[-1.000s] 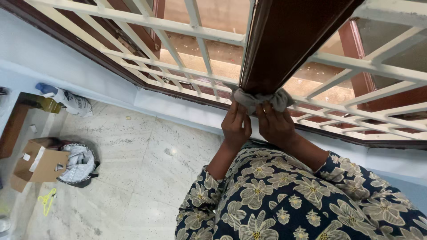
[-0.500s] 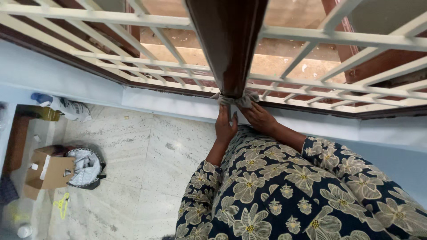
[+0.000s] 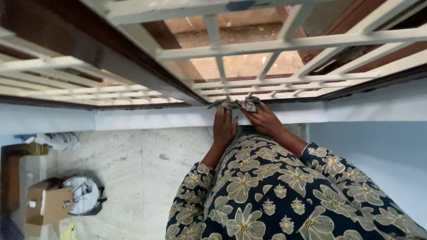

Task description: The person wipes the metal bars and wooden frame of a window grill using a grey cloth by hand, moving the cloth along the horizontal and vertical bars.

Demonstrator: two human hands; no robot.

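A crumpled grey cloth (image 3: 235, 104) is pressed against the bottom of a dark brown wooden window frame (image 3: 133, 71), where it meets the sill. My left hand (image 3: 223, 129) grips the cloth's left part from below. My right hand (image 3: 264, 120) holds its right part, fingers bent over it. Both arms wear dark sleeves with cream flower print (image 3: 275, 186). A white metal window grille (image 3: 284, 44) spans the opening behind the cloth.
A pale blue wall (image 3: 369, 133) runs under the window and down the right side. On the marble floor (image 3: 142, 164) at lower left stand a cardboard box (image 3: 46, 204) and a dark bag with white contents (image 3: 86, 193). A brown cabinet edge (image 3: 11, 182) lies far left.
The view has swung and moved closer to the window's lower corner. Both hands stayed on the cloth and slid it down the brown frame to the sill.
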